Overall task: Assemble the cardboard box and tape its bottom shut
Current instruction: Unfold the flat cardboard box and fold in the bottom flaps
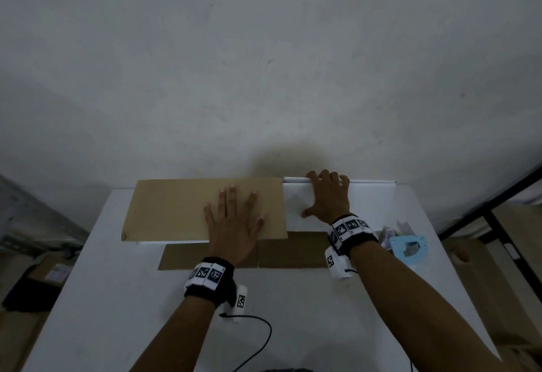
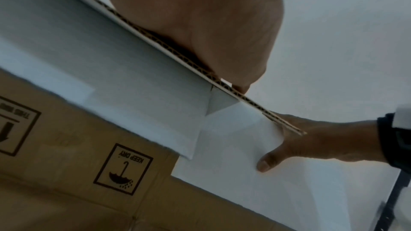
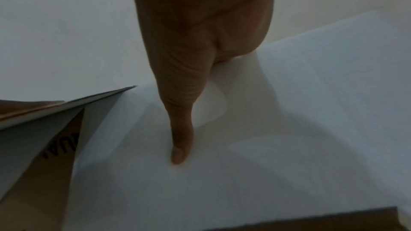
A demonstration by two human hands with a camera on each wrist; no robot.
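Observation:
The cardboard box [image 1: 176,210] lies flattened at the far edge of the white table [image 1: 117,313]. Its brown flap is folded over on the left, and a white panel [image 1: 302,198] lies to the right. My left hand [image 1: 234,216] presses flat on the brown flap with fingers spread. My right hand [image 1: 328,195] curls its fingers over the white panel's far edge, and its thumb [image 3: 180,146] presses on the panel. In the left wrist view the flap's corrugated edge [image 2: 177,58] sits under my palm, above brown board printed KEEP DRY [image 2: 124,168]. A light blue tape dispenser [image 1: 407,247] lies right of my right wrist.
A grey wall [image 1: 264,64] rises directly behind the table. A black cable [image 1: 258,330] trails from my left wrist across the table's front. Cardboard boxes stand on the floor at left [image 1: 50,272] and right [image 1: 484,269]. A black frame [image 1: 498,225] stands at the right.

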